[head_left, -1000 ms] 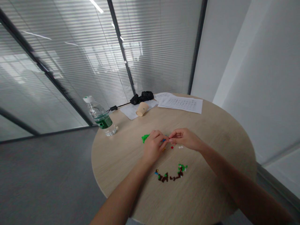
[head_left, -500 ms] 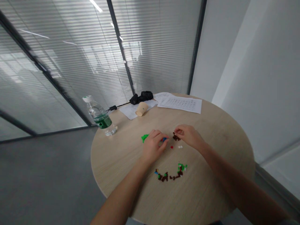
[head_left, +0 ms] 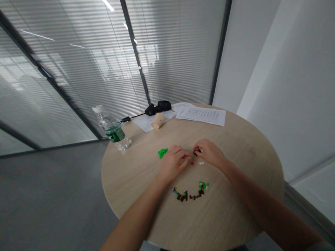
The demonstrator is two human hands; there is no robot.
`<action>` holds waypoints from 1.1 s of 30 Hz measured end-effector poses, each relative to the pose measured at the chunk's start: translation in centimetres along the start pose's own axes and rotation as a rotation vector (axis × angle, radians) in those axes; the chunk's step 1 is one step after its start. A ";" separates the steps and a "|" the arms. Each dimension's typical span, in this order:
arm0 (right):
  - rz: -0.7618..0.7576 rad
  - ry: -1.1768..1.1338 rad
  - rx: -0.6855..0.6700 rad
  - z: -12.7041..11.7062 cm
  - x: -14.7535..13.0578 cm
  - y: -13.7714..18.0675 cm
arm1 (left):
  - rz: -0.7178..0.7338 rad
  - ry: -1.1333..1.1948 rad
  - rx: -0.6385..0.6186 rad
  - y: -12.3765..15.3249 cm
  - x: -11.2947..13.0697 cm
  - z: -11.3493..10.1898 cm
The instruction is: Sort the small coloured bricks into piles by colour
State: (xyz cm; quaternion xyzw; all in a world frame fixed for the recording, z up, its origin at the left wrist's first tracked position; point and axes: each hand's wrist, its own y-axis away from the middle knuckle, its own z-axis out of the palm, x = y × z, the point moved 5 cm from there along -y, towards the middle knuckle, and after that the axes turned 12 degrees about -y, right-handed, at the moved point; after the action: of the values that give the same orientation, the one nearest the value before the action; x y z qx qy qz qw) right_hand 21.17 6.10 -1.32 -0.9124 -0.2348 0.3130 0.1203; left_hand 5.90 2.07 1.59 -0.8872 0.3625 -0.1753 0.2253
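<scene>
My left hand (head_left: 174,161) rests on the round wooden table (head_left: 243,146) with its fingers curled in a pinch round a small piece that I cannot name. My right hand (head_left: 209,152) is just to its right, its fingertips pinched on a small dark brown brick piece (head_left: 195,152). The two hands' fingertips are a short gap apart. A green piece (head_left: 162,152) lies left of my left hand. A red bit (head_left: 192,163) and a white bit (head_left: 201,162) lie below the hands. A curved row of brown, green and blue small bricks (head_left: 191,193) lies nearer to me.
A water bottle with a green label (head_left: 112,129) stands at the table's left rim. A paper cup (head_left: 158,121) lies on its side on white sheets, with a black bundle and cable (head_left: 158,107) behind. Printed papers (head_left: 202,115) sit at the far edge. Glass walls with blinds stand beyond.
My right hand drew away from the left with a dark brown piece, then came back closer. The left hand stayed in place, its fingers curling in a little more.
</scene>
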 end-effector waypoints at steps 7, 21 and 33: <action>-0.005 -0.014 0.014 -0.2 -0.1 0.1 | 0.057 0.013 -0.110 0.0 0.4 0.3; -0.023 -0.150 0.087 -0.7 -0.7 0.2 | 0.417 0.277 -0.431 1.2 3.2 2.2; -0.043 -0.155 0.067 -0.9 -1.3 0.2 | 0.418 0.319 -0.438 1.4 3.5 2.1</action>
State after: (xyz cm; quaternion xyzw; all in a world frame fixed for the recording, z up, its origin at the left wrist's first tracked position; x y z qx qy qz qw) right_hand 20.84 5.24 -0.03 -0.8756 -0.2521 0.3879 0.1389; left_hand 8.49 -0.79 -0.36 -0.7823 0.5963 -0.1798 0.0010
